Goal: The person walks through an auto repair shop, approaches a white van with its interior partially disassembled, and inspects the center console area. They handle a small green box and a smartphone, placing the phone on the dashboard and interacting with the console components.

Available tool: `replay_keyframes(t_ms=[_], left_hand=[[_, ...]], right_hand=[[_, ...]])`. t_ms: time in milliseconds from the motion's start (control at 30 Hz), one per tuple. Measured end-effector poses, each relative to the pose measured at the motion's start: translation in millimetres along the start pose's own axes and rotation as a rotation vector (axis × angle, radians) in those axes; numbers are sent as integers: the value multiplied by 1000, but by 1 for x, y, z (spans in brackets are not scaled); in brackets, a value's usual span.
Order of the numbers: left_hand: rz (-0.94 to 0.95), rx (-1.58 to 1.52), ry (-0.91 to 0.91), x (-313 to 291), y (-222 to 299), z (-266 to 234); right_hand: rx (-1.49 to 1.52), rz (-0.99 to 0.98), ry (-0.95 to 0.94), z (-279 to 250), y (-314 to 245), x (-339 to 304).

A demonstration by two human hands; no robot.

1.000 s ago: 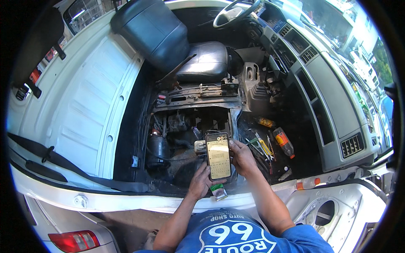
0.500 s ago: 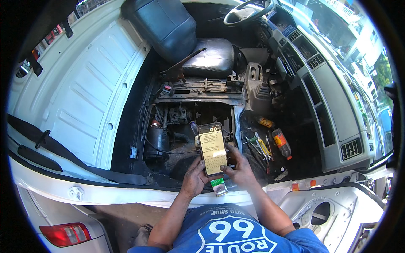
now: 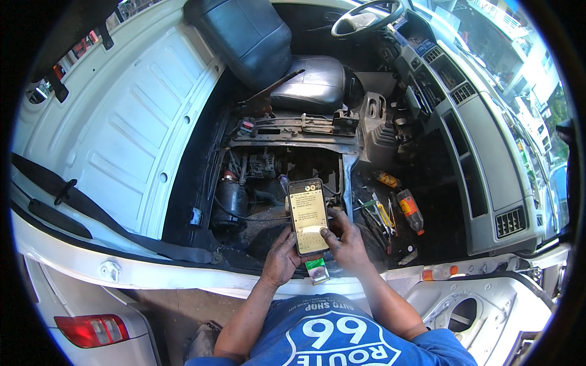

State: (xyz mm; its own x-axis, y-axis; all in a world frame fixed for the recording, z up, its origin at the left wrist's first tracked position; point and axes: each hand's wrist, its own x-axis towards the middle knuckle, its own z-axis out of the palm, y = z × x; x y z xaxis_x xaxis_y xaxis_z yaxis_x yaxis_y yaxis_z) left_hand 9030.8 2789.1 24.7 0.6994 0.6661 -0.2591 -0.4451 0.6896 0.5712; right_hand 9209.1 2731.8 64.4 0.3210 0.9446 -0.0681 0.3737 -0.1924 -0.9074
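Observation:
A smartphone [image 3: 308, 213] with a lit message screen and on-screen keyboard stands upright between my hands. My left hand [image 3: 281, 257] is closed round its left edge and lower corner. On the other side my right hand [image 3: 349, 245] grips the phone's right edge, its thumb on the lower right of the screen. Just below the phone, a small green and white pack [image 3: 317, 272] lies by the white door sill [image 3: 238, 283]. Behind the phone is the open engine bay [image 3: 259, 213] of a vehicle cab, with a dark cylindrical canister [image 3: 231, 204] at its left.
A black seat [image 3: 308, 82] stands beyond the engine bay, and the steering wheel [image 3: 366, 21] is at the far right. On the right floor lie several hand tools [image 3: 379, 216] and an orange-labelled bottle [image 3: 410, 210]. The grey dashboard [image 3: 488, 146] runs along the right.
My right thumb has moved a little up the phone's screen. The view has shifted slightly, so the cab appears a little farther right. Both hands keep their hold.

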Motion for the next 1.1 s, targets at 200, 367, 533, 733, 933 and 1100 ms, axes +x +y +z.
replay_keyframes(t_ms=[200, 367, 533, 733, 933, 1100], left_hand=[[7, 34, -5, -3, -6, -2], [10, 55, -7, -2, -9, -2], [5, 32, -35, -4, -6, -2], [17, -19, -62, -4, -2, -3], [-10, -13, -35, -4, 0, -4], [-9, 4, -3, -4, -1, -3]], right_hand=[[-42, -26, 30, 6, 1, -2], [-161, 7, 99, 9, -6, -6], [47, 35, 43, 6, -10, -5], [138, -4, -117, -4, -8, -10], [252, 28, -137, 2, 0, -10], [195, 14, -105, 4, 2, -8]])
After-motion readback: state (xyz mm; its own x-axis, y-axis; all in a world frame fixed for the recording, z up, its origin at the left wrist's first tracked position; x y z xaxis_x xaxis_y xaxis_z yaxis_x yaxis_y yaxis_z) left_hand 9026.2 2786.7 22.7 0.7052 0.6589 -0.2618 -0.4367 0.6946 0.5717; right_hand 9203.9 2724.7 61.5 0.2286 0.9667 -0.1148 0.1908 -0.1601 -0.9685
